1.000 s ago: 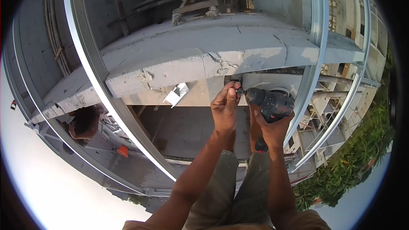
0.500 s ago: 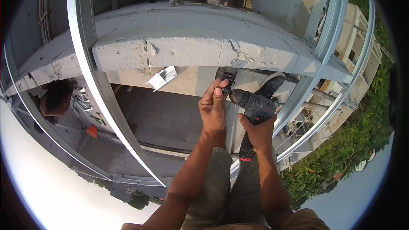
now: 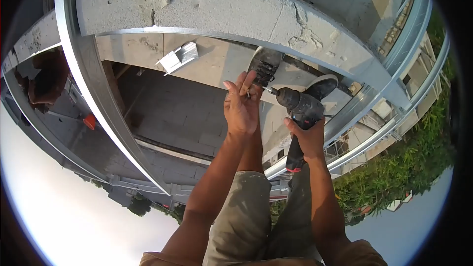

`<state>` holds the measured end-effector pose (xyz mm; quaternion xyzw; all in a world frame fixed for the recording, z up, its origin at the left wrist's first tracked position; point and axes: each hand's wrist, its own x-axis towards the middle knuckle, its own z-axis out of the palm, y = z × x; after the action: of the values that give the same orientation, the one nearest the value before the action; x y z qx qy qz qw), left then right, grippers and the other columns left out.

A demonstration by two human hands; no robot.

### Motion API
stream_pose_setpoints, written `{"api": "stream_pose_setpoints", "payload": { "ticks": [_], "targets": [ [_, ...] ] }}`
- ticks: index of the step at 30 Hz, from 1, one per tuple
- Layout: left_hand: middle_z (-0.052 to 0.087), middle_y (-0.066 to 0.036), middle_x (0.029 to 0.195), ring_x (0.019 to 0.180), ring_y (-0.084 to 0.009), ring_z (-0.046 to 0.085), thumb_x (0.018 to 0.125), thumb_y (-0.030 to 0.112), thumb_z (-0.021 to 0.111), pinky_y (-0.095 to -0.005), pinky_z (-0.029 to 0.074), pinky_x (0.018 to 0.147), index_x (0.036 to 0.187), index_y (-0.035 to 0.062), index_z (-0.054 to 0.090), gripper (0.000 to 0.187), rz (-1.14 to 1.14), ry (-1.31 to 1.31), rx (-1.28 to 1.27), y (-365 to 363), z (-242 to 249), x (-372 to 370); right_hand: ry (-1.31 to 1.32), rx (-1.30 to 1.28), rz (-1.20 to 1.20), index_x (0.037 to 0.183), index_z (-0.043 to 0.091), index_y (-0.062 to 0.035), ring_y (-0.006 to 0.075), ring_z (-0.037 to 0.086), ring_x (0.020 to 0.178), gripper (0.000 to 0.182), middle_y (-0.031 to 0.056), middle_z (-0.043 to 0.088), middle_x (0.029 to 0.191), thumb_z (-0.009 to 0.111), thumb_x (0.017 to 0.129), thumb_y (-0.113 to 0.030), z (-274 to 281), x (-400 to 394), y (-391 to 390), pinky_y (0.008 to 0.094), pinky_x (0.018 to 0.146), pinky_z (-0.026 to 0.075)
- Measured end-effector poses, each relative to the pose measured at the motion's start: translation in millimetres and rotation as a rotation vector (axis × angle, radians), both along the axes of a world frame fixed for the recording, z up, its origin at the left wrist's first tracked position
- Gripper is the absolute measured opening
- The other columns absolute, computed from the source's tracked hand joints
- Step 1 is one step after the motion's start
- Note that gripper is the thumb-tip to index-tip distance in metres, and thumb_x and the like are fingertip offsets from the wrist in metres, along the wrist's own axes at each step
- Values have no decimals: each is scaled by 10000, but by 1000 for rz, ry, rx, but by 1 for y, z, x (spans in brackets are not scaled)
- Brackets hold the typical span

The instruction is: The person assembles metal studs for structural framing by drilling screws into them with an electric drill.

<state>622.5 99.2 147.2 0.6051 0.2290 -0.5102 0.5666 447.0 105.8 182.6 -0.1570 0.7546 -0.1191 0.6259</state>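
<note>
My right hand (image 3: 308, 137) is wrapped round the grip of a black cordless drill (image 3: 301, 111), its index side close under the body. The drill's bit (image 3: 270, 89) points left toward my left hand (image 3: 241, 106). That hand is turned palm up with its fingers curled in. Small screws (image 3: 248, 94) show at the fingers, just left of the bit tip. Below the hands are my dark shoes (image 3: 321, 87) on a concrete ledge.
A white metal bracket (image 3: 178, 59) lies on the ledge. Metal studs (image 3: 106, 103) rise at both sides, and a cracked concrete beam (image 3: 212, 7) crosses ahead. Another person (image 3: 48, 79) is at far left, near an orange object (image 3: 89, 121). A deep opening (image 3: 172, 103) lies below left.
The view has tilted and shifted, so the beam sits higher. My left hand has turned from a fingertip pinch to palm up; the drill's bit now shows beside it.
</note>
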Motion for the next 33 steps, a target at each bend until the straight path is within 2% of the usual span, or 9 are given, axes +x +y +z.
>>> {"api": "stream_pose_setpoints", "payload": {
  "ticks": [2,5,8,13,17,20,22,29,33],
  "targets": [
    [583,-4,932,797,-104,465,1012,494,479,-244,395,732,1281,-21,502,582,-13,-18,145,26,-41,38,-43,6,25,1143,468,-43,123,581,608,584,53,627,840,859,710,-77,-8,-7,0,276,533,482],
    [495,9,858,678,-89,408,950,541,561,-224,343,614,1253,-70,512,684,-103,-170,521,72,-126,125,4,132,149,1189,393,-19,124,571,661,698,63,598,882,876,692,-101,-11,-15,0,282,586,507],
    [539,-33,1017,733,-101,506,827,716,587,-232,332,620,1484,79,324,952,-35,-220,726,94,-182,200,-6,180,170,1185,391,-12,133,578,652,697,75,601,878,877,693,-102,-12,-14,0,292,572,506],
    [322,-143,1534,1290,-254,536,880,613,594,-253,341,603,1490,190,305,797,-71,-7,554,97,-222,229,-11,161,285,1176,394,-10,136,588,657,690,74,605,865,878,693,-103,-20,-4,7,287,566,503],
    [578,-107,1206,775,-122,584,883,424,655,-239,327,548,1392,98,414,651,18,30,495,116,-252,229,-57,129,358,1171,391,-9,137,584,629,685,71,612,849,877,696,-103,-24,-7,12,285,555,501],
    [576,-47,902,606,-93,432,858,337,636,-242,309,505,1142,62,542,407,83,-101,532,110,-211,215,-93,178,398,1188,379,-5,138,589,649,712,74,614,871,880,693,-112,-24,-5,10,288,566,507],
    [455,-19,649,484,-118,363,790,347,642,-280,284,445,761,63,520,310,-73,-196,658,119,-195,212,-80,191,408,1197,375,-4,138,591,666,726,74,614,886,882,689,-116,-24,-3,9,288,574,509],
    [521,-12,754,643,-105,451,834,307,623,-279,353,537,953,-9,628,339,-248,-215,625,163,-119,159,-55,191,354,1249,366,3,158,610,830,794,101,594,1029,894,674,-141,-23,-13,14,285,674,529],
    [602,-63,990,928,-190,589,824,177,558,-321,481,786,1114,15,615,337,-332,-133,207,184,-76,125,-75,87,350,1296,365,10,176,579,1002,853,110,556,1149,902,654,-157,-21,-35,16,322,827,516]
  ]
}}
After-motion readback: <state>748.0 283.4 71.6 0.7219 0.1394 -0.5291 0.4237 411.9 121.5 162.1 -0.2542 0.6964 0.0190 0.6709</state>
